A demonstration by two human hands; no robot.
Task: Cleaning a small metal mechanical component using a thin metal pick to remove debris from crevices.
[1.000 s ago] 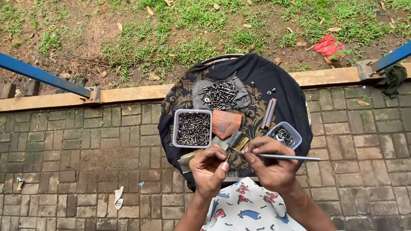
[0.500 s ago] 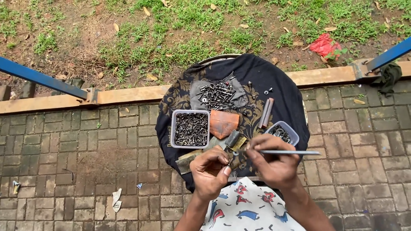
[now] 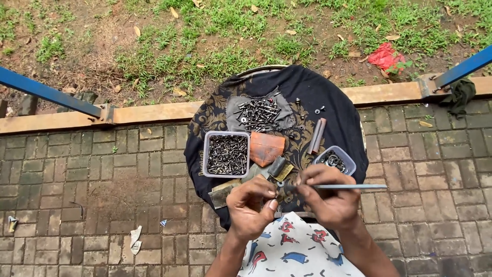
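Fingers of the left hand [image 3: 249,206] pinch a small metal part [image 3: 281,191]; right hand [image 3: 326,197] grips a thin rod [image 3: 351,186] overhanging the cloth-covered table [image 3: 338,110].

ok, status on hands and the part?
Left hand pinching small metal part. Right hand holding thin metal rod to it. Screw tub close behind, nothing blocking.

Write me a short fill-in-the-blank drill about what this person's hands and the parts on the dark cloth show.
1. The right hand holds a thin metal ____ that points to the right.
2. The square tub is full of small dark ____.
3. The dark cloth covers a ____ table top.
4. The left hand pinches a small metal part with its ____.

Missing words: rod; screws; round; fingers
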